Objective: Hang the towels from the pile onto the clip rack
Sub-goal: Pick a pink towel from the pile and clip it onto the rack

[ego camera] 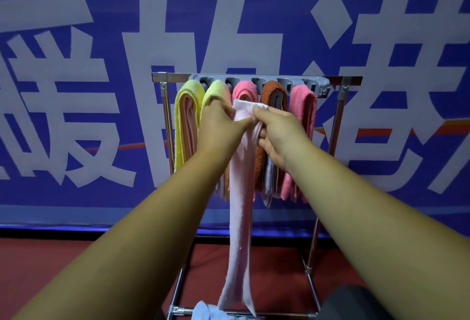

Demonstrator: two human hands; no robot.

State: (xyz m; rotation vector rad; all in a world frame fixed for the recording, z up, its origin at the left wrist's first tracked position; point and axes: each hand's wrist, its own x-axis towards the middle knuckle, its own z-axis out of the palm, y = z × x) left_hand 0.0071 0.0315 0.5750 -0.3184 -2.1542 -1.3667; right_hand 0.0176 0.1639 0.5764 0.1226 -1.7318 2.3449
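Observation:
A long pale pink towel (240, 218) hangs straight down in front of the rack. My left hand (218, 121) and my right hand (277, 131) both pinch its folded top edge, close together. Behind them a grey clip rack (256, 81) is fixed to a metal frame (338, 105). From its clips hang two yellow towels (185, 121), a pink towel (244, 90), an orange towel with grey cloth (274, 93) and another pink towel (304, 111). A light blue towel (203, 310) lies at the bottom edge, below the held towel.
A blue banner (76, 90) with large white characters covers the wall behind the frame. The floor (50, 263) is red. A dark object (353, 302) sits at the lower right beside the frame's leg.

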